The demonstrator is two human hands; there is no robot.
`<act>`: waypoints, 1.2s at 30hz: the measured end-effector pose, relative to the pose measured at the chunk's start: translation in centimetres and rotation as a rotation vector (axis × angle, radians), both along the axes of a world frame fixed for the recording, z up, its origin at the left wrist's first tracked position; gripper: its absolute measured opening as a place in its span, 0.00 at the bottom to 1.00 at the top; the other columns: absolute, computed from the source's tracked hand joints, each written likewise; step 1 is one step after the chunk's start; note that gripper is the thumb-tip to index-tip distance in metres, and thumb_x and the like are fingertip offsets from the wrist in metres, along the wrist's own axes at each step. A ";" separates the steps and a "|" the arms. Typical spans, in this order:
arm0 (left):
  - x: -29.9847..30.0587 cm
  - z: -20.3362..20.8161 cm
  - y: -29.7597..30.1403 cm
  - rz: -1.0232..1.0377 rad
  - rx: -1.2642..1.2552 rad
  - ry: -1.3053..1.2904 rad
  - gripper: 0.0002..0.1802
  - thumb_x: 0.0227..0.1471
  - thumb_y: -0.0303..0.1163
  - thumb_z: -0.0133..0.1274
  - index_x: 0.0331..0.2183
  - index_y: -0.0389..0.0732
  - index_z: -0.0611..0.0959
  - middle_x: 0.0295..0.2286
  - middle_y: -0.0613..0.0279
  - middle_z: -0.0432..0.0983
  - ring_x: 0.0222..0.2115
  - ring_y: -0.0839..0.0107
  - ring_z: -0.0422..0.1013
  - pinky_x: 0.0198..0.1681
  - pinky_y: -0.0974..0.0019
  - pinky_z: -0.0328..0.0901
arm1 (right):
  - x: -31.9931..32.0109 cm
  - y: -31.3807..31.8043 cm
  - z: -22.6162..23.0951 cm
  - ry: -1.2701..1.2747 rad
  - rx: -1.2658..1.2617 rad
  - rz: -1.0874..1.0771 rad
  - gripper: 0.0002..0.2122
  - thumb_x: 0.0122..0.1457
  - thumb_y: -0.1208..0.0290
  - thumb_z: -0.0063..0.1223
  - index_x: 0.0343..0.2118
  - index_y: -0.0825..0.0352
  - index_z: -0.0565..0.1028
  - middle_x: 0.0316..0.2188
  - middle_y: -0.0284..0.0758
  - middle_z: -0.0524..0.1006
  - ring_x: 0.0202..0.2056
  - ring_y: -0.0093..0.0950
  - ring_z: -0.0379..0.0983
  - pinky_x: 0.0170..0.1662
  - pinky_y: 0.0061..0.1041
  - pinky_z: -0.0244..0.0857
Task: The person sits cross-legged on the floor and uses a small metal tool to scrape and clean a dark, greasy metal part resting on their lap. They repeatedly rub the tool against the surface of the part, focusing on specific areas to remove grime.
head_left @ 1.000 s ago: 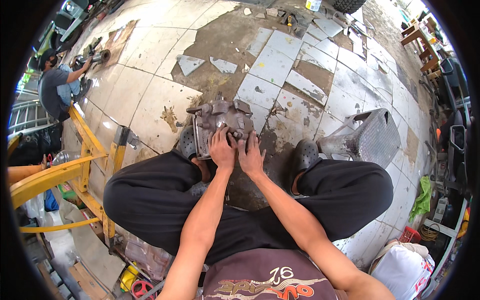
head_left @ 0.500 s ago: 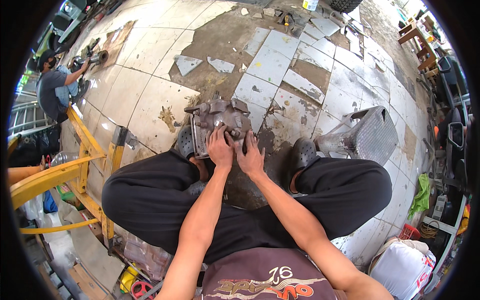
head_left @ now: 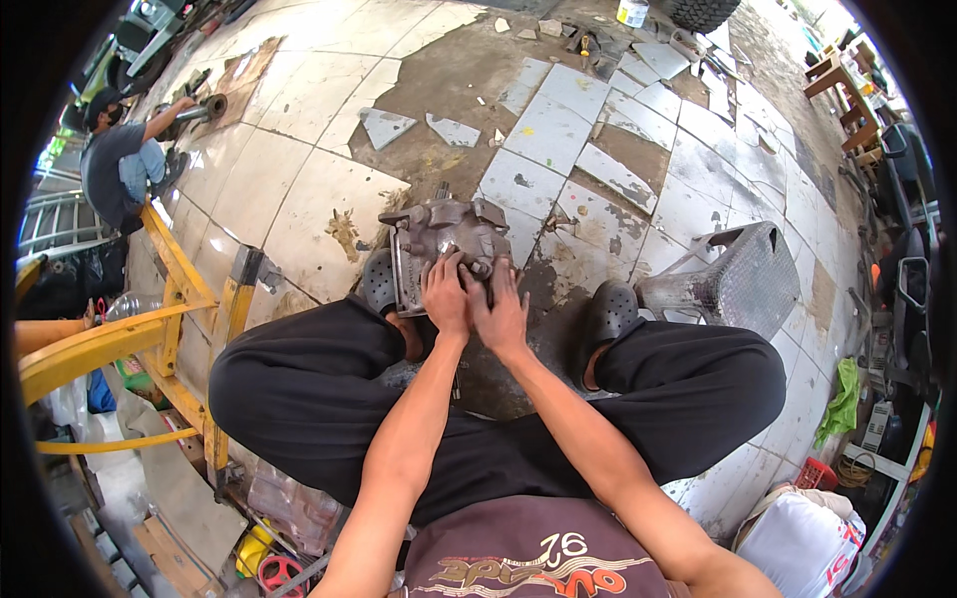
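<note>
A brown-grey metal gearbox housing (head_left: 449,224) with a flat flange on its left side sits on the floor between my feet. My left hand (head_left: 446,291) rests on its near side, fingers stretched up over the casting. Close beside it, my right hand (head_left: 498,304) has darkened fingers stretched and slightly apart along the near right side. My thumbs are near each other below a round boss. The undersides of the fingers are hidden, and I see no tool in either hand.
A yellow metal frame (head_left: 155,324) stands at my left, with another person (head_left: 115,164) squatting beyond it. A grey plastic stool (head_left: 753,274) lies tipped over at right. Broken tiles (head_left: 384,127) lie ahead. A white sack (head_left: 797,533) is at lower right.
The view has shifted slightly, so the scene sits a little farther right. My hands stay at the housing's near side, the fingers slightly repositioned. The other person's arm is reaching a little farther out.
</note>
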State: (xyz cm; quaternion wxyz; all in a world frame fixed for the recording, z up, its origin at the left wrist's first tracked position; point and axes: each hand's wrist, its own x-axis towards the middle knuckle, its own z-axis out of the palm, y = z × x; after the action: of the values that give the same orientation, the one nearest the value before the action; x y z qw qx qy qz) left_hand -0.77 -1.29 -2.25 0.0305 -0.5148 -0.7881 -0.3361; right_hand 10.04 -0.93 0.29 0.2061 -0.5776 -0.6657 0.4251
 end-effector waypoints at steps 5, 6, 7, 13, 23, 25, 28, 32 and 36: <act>-0.1 0.5 0.0 -0.021 -0.003 -0.016 0.14 0.55 0.30 0.50 0.44 0.42 0.81 0.46 0.56 0.78 0.48 0.58 0.72 0.60 0.54 0.59 | -0.1 -1.1 -0.3 0.003 0.072 0.025 0.41 0.63 0.44 0.42 0.70 0.67 0.45 0.71 0.44 0.48 0.71 0.45 0.42 0.66 0.62 0.35; -0.1 0.6 0.0 -0.028 0.009 -0.020 0.14 0.55 0.30 0.50 0.44 0.42 0.81 0.46 0.56 0.78 0.49 0.57 0.72 0.60 0.54 0.59 | -0.1 -0.8 -0.4 -0.039 0.033 0.013 0.41 0.64 0.44 0.42 0.70 0.67 0.45 0.71 0.44 0.48 0.71 0.45 0.42 0.66 0.62 0.35; 0.0 0.7 0.0 -0.025 -0.003 -0.015 0.14 0.55 0.30 0.50 0.44 0.42 0.81 0.46 0.57 0.78 0.49 0.57 0.72 0.60 0.54 0.59 | 0.0 -0.6 -0.5 -0.081 -0.006 0.001 0.41 0.64 0.44 0.42 0.70 0.67 0.45 0.71 0.44 0.48 0.71 0.46 0.42 0.66 0.62 0.34; 0.0 0.6 0.0 -0.012 0.002 0.002 0.13 0.55 0.30 0.50 0.43 0.41 0.81 0.47 0.57 0.78 0.48 0.57 0.72 0.60 0.54 0.59 | 0.0 -0.8 -1.0 -0.025 0.001 0.023 0.37 0.66 0.47 0.39 0.70 0.68 0.46 0.71 0.45 0.47 0.70 0.47 0.41 0.66 0.61 0.34; 0.1 0.9 0.1 -0.002 -0.006 0.003 0.13 0.54 0.30 0.51 0.42 0.41 0.81 0.46 0.57 0.79 0.48 0.57 0.73 0.60 0.55 0.59 | 0.5 -0.1 0.0 -0.127 -0.109 0.001 0.35 0.68 0.48 0.36 0.69 0.68 0.48 0.70 0.44 0.49 0.70 0.49 0.41 0.67 0.59 0.34; 0.1 0.9 0.0 -0.004 -0.005 -0.004 0.13 0.54 0.30 0.51 0.42 0.41 0.81 0.46 0.57 0.79 0.48 0.57 0.73 0.59 0.54 0.59 | 0.2 -0.5 0.3 -0.026 -0.007 0.051 0.35 0.67 0.47 0.34 0.69 0.68 0.48 0.70 0.44 0.49 0.70 0.49 0.40 0.67 0.59 0.33; -0.1 0.6 0.0 -0.021 0.012 -0.007 0.13 0.54 0.30 0.51 0.42 0.41 0.81 0.46 0.56 0.78 0.48 0.57 0.73 0.59 0.54 0.59 | -0.2 -0.7 -0.1 0.002 0.033 0.038 0.36 0.67 0.46 0.34 0.69 0.68 0.48 0.70 0.45 0.49 0.71 0.48 0.39 0.67 0.59 0.33; -0.1 0.5 -0.2 -0.012 -0.011 -0.020 0.14 0.54 0.31 0.51 0.43 0.41 0.81 0.47 0.56 0.78 0.49 0.57 0.72 0.60 0.54 0.58 | 0.2 -0.1 0.6 -0.077 -0.083 0.040 0.36 0.67 0.46 0.35 0.69 0.69 0.47 0.71 0.46 0.47 0.71 0.49 0.38 0.67 0.59 0.33; 0.0 0.9 -0.2 -0.026 0.000 -0.029 0.15 0.54 0.31 0.51 0.44 0.41 0.81 0.47 0.56 0.78 0.49 0.57 0.72 0.61 0.54 0.58 | -0.1 -0.9 0.2 -0.013 0.049 0.054 0.38 0.66 0.45 0.36 0.69 0.71 0.48 0.70 0.48 0.49 0.70 0.48 0.43 0.68 0.57 0.36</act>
State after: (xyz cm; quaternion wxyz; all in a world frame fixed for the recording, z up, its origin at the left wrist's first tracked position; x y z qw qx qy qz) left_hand -0.72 -1.45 -1.30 0.0147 -0.5201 -0.7816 -0.3441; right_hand 9.89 -1.83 0.50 0.2042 -0.5569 -0.6925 0.4105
